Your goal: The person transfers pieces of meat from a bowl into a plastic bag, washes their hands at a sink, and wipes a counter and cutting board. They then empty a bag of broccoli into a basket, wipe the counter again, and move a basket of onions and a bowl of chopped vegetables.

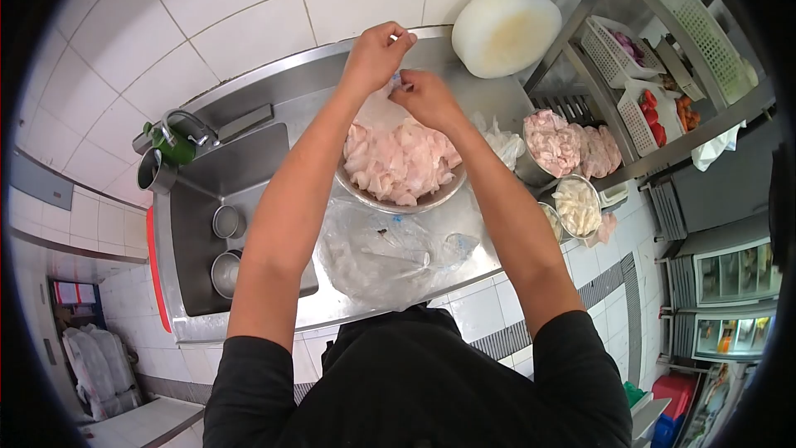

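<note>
My left hand [380, 51] is raised over the back of the steel counter, its fingers curled together; what they hold, if anything, is too small to tell. Just below and to its right, my right hand [425, 98] has its fingers pinched beside a thin, clear, bluish-tinted plastic piece [395, 81]. The hands are close but apart. Beneath them sits a round metal bowl [404, 206] heaped with pale pink raw meat pieces [402, 162]. A crumpled clear plastic bag [365, 253] lies on the counter in front of the bowl.
On the left is a sink [236, 178] with metal cups and a faucet [195, 123]. Containers of raw meat [551, 143] and pale pieces [577, 206] stand right. A round white board [507, 31] leans on the wall. Shelf baskets [613, 51] are at upper right.
</note>
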The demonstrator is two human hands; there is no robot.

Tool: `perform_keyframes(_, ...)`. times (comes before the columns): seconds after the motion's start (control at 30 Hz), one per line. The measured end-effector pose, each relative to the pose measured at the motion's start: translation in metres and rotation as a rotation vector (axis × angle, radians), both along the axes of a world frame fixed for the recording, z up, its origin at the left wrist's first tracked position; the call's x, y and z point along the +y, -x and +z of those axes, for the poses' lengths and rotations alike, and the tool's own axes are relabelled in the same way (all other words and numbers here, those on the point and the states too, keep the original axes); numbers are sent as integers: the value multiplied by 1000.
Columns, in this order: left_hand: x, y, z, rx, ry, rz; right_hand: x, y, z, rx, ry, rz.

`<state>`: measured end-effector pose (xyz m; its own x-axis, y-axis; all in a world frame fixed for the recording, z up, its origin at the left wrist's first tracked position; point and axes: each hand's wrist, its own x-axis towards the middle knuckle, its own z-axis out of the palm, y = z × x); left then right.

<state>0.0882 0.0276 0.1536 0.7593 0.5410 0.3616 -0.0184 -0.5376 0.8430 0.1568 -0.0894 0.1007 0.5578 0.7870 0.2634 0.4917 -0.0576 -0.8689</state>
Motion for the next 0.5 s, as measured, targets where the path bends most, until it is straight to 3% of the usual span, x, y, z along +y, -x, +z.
perform_keyframes(0.07,6,-3,-8,-77,43,-12,2,-6,7,-39,-39,18)
perform_keyframes(0.13,7,-1,-13,-55,67,-21,-7,6,17,-35,166,119)
perform_keyframes(0.2,8,-4,-12,-49,76,-42,0,2,5,-32,113,12)
perform_keyframes(0.27,11,0,-17,-257,264,42,3,-5,-5,-33,68,-80)
perform_keyframes(0.37,29,13,-40,-286,264,210,-13,-18,-2,-36,50,-35)
perform_keyframes(0.5,51,65,-129,85,-288,733,-47,-56,-1,442,-200,-223)
